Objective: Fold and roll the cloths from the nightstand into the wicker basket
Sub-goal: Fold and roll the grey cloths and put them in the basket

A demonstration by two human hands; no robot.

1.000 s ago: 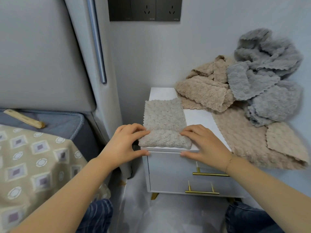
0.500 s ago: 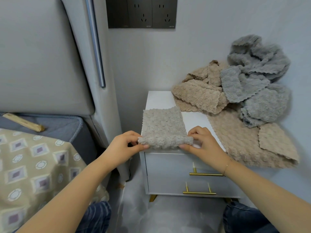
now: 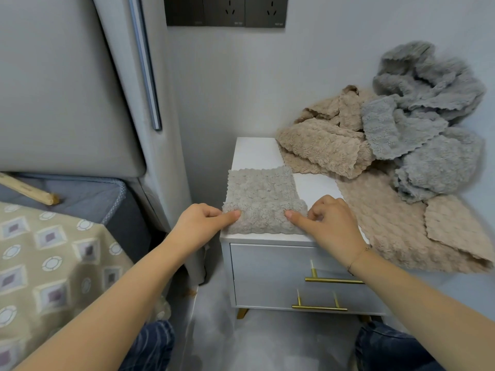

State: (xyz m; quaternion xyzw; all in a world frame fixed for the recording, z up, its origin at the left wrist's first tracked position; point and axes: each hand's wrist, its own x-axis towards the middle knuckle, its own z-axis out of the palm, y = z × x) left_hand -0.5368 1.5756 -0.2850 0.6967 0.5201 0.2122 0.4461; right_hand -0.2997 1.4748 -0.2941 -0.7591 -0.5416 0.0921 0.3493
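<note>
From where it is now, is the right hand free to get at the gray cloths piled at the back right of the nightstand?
Probably yes. The right hand is busy on the rolled cloth, but nothing stands between it and the gray cloths; only flat beige cloth lies along the way.

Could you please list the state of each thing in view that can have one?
Taupe cloth: folded into a strip, near end partly rolled.
Left hand: pinches the roll's left end.
Right hand: pinches the roll's right end.
Beige cloths: unfolded, crumpled.
Grey cloths: unfolded, heaped.
Nightstand drawers: closed.
</note>
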